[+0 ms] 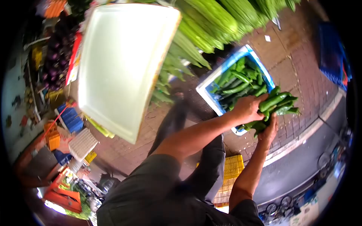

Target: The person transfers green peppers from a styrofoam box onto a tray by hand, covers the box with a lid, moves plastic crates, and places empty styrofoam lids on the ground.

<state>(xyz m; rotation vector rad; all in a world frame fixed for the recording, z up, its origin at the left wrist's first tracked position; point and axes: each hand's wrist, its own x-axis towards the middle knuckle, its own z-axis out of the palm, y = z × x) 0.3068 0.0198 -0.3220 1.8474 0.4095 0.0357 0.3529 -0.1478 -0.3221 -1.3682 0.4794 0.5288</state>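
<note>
A bunch of long green peppers (pixel 277 101) is held between my two hands, over the near right corner of a white foam box. My left hand (pixel 249 108) is closed on the bunch from the left, and my right hand (pixel 268 130) grips it from below. More green peppers (pixel 241 81) lie in the foam box (pixel 206 92), which has a blue-and-white liner. The fingers are partly hidden by the peppers.
A large white board or lid (pixel 126 71) stands left of the box. Long green gourds (pixel 211 19) are piled above. Purple eggplants (pixel 54 56) lie far left. A yellow crate (pixel 233 165) is by my legs, and blue crates (pixel 332 54) stand at right beside a kerb.
</note>
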